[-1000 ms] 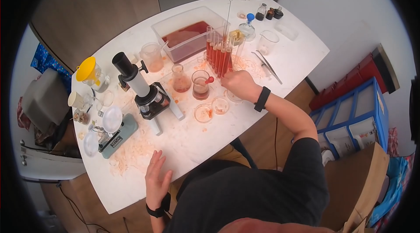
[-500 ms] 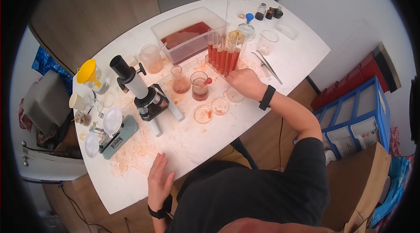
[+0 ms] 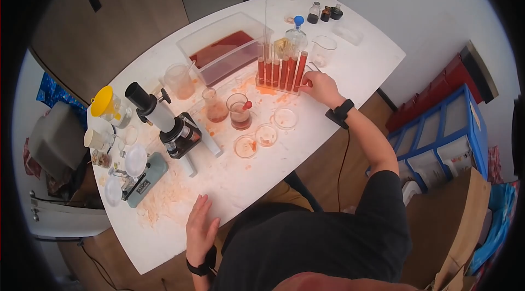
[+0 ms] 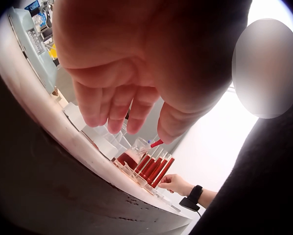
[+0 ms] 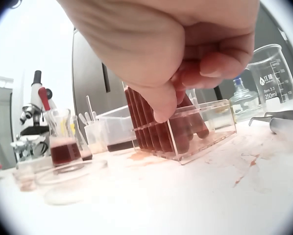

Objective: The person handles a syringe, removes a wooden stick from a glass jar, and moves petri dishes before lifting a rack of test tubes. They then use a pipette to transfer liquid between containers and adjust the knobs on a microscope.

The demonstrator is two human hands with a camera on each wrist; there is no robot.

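Observation:
My right hand (image 3: 322, 89) holds the near right end of a clear test tube rack (image 3: 278, 88). In the right wrist view its thumb (image 5: 162, 100) presses the rack's corner and the other fingers are curled. Several test tubes (image 3: 285, 74) of red liquid stand in the rack, some leaning. My left hand (image 3: 201, 232) hovers by the table's front edge, palm showing in the left wrist view, fingers loosely extended and holding nothing. Left of the rack, a beaker (image 3: 240, 121) of dark red liquid has a red-bulbed dropper (image 3: 247, 105) in it. Petri dishes (image 3: 285, 119) lie in front.
A conical flask (image 3: 215, 111), a microscope (image 3: 167, 118) and a balance scale (image 3: 149, 181) stand to the left. Behind the rack are a plastic tub (image 3: 219, 75) of red liquid, a glass beaker (image 3: 324, 53) and a blue-capped bottle (image 3: 297, 36). Orange stains mark the white table (image 3: 219, 192).
The rack has been turned by my right hand, its row of tubes now lying more across the view. The right-hand petri dish shows fully. My left hand has stayed nearly still.

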